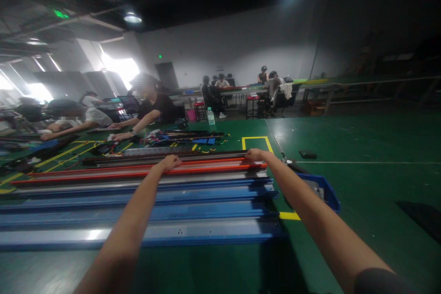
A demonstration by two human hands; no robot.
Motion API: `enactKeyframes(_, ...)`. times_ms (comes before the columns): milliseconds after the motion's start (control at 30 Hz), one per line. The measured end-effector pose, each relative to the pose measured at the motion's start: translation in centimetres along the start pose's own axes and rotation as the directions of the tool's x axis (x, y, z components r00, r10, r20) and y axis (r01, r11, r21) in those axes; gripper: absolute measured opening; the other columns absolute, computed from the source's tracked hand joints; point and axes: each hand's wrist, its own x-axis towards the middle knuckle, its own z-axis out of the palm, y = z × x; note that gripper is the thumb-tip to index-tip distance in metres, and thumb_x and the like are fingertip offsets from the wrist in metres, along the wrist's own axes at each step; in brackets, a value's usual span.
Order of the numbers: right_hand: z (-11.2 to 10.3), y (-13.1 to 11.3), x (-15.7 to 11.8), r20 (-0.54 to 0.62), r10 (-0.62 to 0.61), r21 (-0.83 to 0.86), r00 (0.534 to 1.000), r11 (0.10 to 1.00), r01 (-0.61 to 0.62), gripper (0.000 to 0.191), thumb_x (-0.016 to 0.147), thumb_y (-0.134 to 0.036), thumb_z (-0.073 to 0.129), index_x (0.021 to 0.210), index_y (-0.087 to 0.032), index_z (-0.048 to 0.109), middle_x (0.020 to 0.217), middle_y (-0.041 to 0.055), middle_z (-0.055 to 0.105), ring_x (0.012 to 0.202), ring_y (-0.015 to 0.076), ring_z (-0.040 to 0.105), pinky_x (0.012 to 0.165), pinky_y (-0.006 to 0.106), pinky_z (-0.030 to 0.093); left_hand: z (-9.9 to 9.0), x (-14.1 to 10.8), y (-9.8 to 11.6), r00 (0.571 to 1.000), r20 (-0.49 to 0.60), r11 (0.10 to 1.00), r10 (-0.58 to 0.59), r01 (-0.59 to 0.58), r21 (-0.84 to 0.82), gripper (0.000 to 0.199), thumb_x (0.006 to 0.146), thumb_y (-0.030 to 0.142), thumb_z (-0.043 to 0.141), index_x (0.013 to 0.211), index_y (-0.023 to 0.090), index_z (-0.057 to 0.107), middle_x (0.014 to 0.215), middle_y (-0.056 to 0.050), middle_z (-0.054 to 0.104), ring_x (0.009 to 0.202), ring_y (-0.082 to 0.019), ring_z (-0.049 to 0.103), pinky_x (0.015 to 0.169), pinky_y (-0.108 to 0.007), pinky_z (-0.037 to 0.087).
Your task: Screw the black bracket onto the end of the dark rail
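Note:
Both arms reach forward over a row of long metal rails lying side by side. My left hand is closed at the far edge of a red-edged rail, near its middle. At the right end of the rails, my right hand is closed too, fingers bent down. A dark rail runs just behind the red-edged one, and I cannot tell which of the two the fingers grip. Nearer to me lie several blue rails, with a silver-faced one in front.
A blue bin with parts stands right of the rails. Beyond them lie wires and parts, a water bottle and a dark flat object. A co-worker works at far left. Yellow tape marks the green table.

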Motion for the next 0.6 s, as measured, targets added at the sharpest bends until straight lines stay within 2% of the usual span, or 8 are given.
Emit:
enactKeyframes(200, 0.91, 0.55, 0.1, -0.109, -0.02, -0.09, 0.994, 0.996, 0.01, 0.035, 0.104, -0.036, 0.066, 0.134, -0.017, 0.063, 0.133, 0.0111, 0.065, 0.113, 0.0242, 0.068, 0.095, 0.045, 0.06, 0.13, 0.33, -0.5, 0.996, -0.085, 0.999, -0.003, 0.007, 0.044, 0.039, 0.1, 0.04, 0.065, 0.131, 0.016, 0.062, 0.13, -0.011, 0.066, 0.112, -0.024, 0.067, 0.095, -0.046, 0.06)
enactKeyframes(367, 0.69, 0.62, -0.07, -0.234, -0.057, -0.178, 0.971, 0.984, 0.015, 0.038, 0.103, -0.036, 0.067, 0.135, -0.016, 0.062, 0.134, 0.0113, 0.064, 0.114, 0.0251, 0.068, 0.096, 0.046, 0.06, -0.05, 0.88, -0.85, 0.985, -0.173, 0.993, -0.02, 0.04, 0.115, 0.041, 0.1, 0.04, 0.066, 0.133, 0.017, 0.062, 0.134, -0.011, 0.064, 0.116, -0.025, 0.066, 0.098, -0.048, 0.059)
enactKeyframes(600, 1.07, 0.71, -0.11, -0.275, -0.057, -0.226, 0.96, 0.974, -0.007, 0.038, 0.103, -0.036, 0.067, 0.134, -0.015, 0.063, 0.133, 0.0119, 0.065, 0.113, 0.025, 0.068, 0.095, 0.045, 0.06, -0.31, 0.23, -0.88, 0.973, -0.215, 0.983, 0.078, -0.04, 0.177, 0.039, 0.1, 0.039, 0.065, 0.132, 0.017, 0.063, 0.134, -0.011, 0.064, 0.116, -0.025, 0.066, 0.098, -0.047, 0.059)
